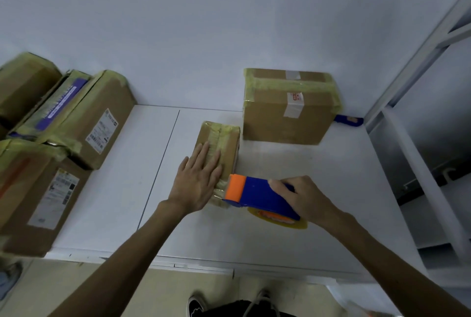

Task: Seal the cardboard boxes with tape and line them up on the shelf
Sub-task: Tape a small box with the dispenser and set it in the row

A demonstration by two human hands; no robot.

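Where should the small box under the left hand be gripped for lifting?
Probably across its long sides, from above: the small box is narrow and lies flat, while the tape dispenser at its near end blocks an endwise grip.

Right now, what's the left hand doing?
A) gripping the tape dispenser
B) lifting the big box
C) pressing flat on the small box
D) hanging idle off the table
C: the left hand lies flat on top of the small box with straight fingers, while the right hand grips the tape dispenser at the box's near end.
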